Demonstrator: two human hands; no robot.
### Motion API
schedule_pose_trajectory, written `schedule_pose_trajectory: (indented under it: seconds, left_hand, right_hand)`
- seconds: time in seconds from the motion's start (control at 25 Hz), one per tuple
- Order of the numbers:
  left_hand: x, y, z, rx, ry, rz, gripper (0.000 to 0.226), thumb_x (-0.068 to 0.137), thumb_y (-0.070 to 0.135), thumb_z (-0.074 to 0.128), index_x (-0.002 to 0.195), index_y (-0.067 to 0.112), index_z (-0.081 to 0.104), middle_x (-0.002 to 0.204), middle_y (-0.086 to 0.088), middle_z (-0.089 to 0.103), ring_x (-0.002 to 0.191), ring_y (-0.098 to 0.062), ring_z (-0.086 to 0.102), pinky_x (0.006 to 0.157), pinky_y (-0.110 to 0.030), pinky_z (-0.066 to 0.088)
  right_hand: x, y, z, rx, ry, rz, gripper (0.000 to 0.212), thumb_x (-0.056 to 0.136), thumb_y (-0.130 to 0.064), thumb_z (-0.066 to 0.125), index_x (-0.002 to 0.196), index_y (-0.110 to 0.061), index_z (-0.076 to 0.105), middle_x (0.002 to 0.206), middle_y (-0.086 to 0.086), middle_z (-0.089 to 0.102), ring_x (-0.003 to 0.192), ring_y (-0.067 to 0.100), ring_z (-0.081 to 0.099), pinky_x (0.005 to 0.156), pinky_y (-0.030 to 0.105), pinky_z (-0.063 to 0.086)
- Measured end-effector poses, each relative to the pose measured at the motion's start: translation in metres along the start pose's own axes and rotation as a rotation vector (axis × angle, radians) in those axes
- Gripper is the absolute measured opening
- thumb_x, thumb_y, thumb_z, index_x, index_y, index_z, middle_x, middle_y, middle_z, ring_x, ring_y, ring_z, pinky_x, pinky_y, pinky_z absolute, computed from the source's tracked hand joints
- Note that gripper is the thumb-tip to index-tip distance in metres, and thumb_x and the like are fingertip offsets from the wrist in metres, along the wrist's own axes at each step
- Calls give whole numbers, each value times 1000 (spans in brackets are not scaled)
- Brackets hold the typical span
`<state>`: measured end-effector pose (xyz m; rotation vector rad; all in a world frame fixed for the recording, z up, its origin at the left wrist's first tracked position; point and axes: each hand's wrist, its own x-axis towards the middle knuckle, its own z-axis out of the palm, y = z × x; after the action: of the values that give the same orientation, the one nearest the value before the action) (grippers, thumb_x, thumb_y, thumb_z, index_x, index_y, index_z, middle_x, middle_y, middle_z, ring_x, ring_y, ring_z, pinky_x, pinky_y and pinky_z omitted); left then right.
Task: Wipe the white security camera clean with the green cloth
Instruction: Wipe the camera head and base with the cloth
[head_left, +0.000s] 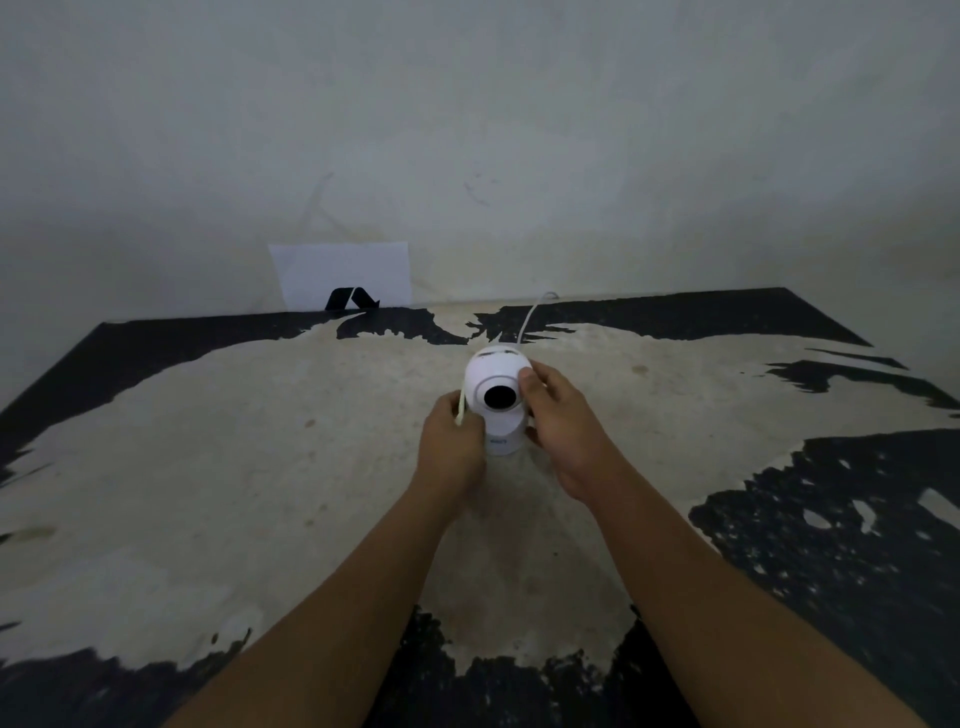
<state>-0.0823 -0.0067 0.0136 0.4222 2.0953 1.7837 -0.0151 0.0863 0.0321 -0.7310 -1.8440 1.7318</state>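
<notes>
White security camera (496, 397) upright, lens toward the wearer, left hand (453, 448) pinching green cloth (461, 410), right hand (558, 422) gripping its side

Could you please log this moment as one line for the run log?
left hand: holds cloth beside camera | right hand: steadies camera | camera: upright on table, lens toward viewer
</notes>
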Motion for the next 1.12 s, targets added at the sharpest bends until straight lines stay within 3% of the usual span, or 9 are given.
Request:
schedule_pose_trajectory:
  seconds: [0.16,0.32,0.4,0.52,0.68,0.84,0.96,1.12]
  left_hand:
    - [-4,21,1,-56,17,166,37,89,5,46,122,14,60,115,-10,67,100,-23,63,89,-42,54]
    - [1,29,6,138,24,257,50,91,6,39,141,15,39,137,-11,52,121,-27,52,103,-44,44]
    - [1,16,11,180,19,268,51,92,9,41,142,17,35,136,-10,52,121,-26,52,100,-41,46]
    - [4,-2,13,177,-13,210,46,92,15,52,137,14,43,131,-8,57,118,-23,54,93,-26,42]
    - [4,-1,8,177,-38,220,44,90,18,56,133,13,47,125,-7,59,113,-21,56,93,-29,44]
    - [9,20,7,196,27,326,46,93,12,45,138,21,42,127,-3,58,110,-18,56,93,-30,47]
    - [10,10,7,260,-44,269,44,92,14,49,136,17,41,121,-3,56,106,-16,54,89,-28,44]
    - [9,-8,1,296,-79,229,41,90,12,53,130,15,48,127,-7,59,116,-23,56,90,-27,42]
  right_hand:
    - [0,5,1,-24,1,-20,42,96,-43,42,133,-24,50,128,2,59,113,18,58,99,44,48]
    - [2,8,1,-10,-4,-6,43,97,-44,41,134,-24,49,128,3,60,110,17,60,97,42,50]
    - [2,7,1,3,6,2,41,97,-43,41,133,-24,49,128,3,61,110,17,61,96,40,50]
    - [2,7,3,-7,25,5,41,97,-41,42,133,-23,49,130,4,60,114,19,58,99,41,48]
    - [2,8,4,-7,34,-7,40,97,-42,43,132,-24,50,129,4,60,112,19,59,99,42,49]
    - [1,8,3,-9,26,-8,40,97,-43,42,131,-25,50,126,3,62,109,17,61,96,41,50]
    - [1,8,4,-14,40,-1,40,96,-43,43,131,-24,50,127,3,61,110,17,60,96,39,50]
    - [1,10,5,-28,51,-14,40,96,-43,44,130,-24,51,128,4,61,112,19,59,97,41,50]
